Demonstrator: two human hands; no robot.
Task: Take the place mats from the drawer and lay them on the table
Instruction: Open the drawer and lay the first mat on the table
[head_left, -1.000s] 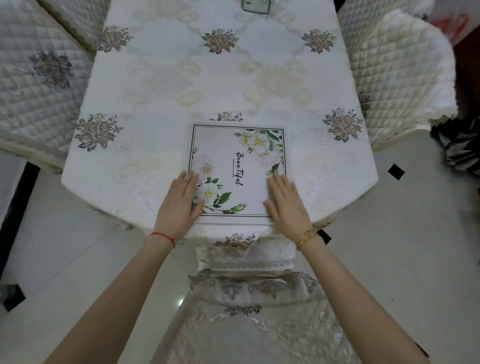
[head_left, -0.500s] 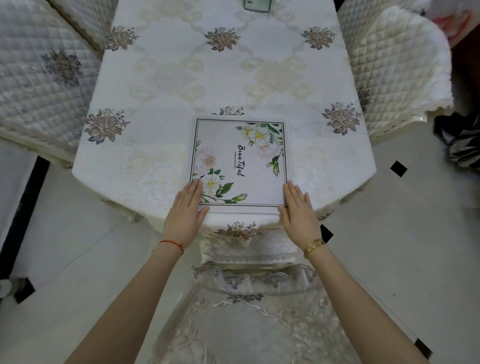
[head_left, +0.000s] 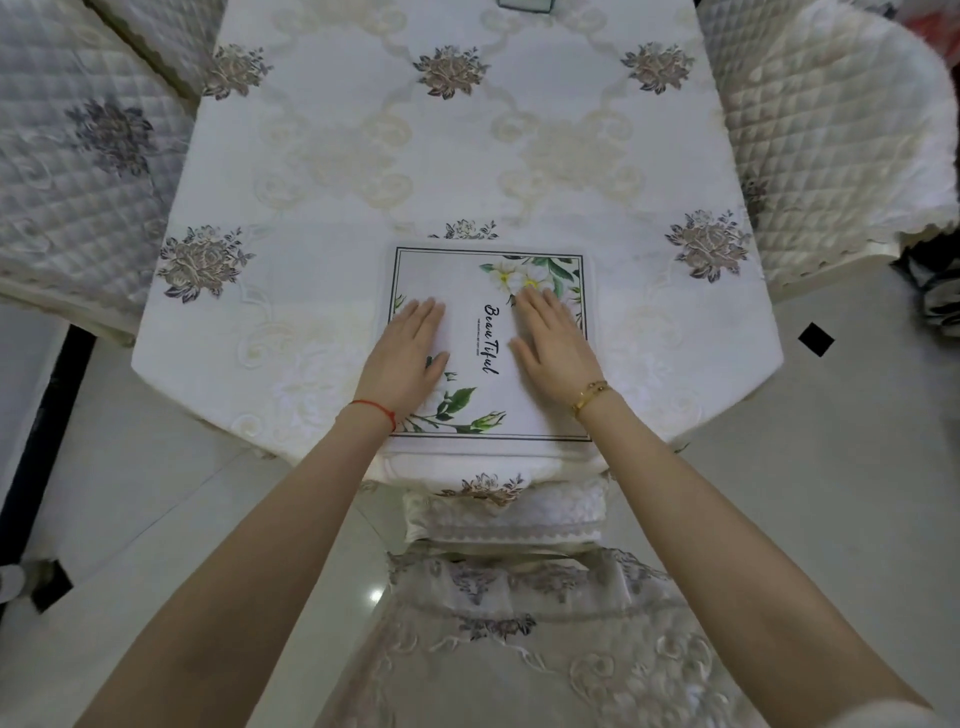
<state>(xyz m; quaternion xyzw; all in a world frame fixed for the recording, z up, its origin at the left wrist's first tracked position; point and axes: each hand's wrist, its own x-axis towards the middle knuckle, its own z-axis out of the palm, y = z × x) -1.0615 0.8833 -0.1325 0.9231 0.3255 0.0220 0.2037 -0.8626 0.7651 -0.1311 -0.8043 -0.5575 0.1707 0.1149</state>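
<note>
Both palms are down flat, fingers straight, nothing pinched or gripped. The left hand presses the left half of the place mat, the right hand presses the right half, either side of the printed script. The mat lies square on the table, at its near end, with the mat's near edge running almost along the table's near edge.

That near edge is the worry. Any pull toward the body could drag the mat over the lip, and it would tip onto the chair tucked just below.

Second risk: the embroidered tablecloth under it. Flat palms pushing sideways may ruck the cloth instead of sliding the mat, leaving it skewed.

Only one mat shows here; whether more wait in the drawer cannot be told, as no drawer is in view.
</note>
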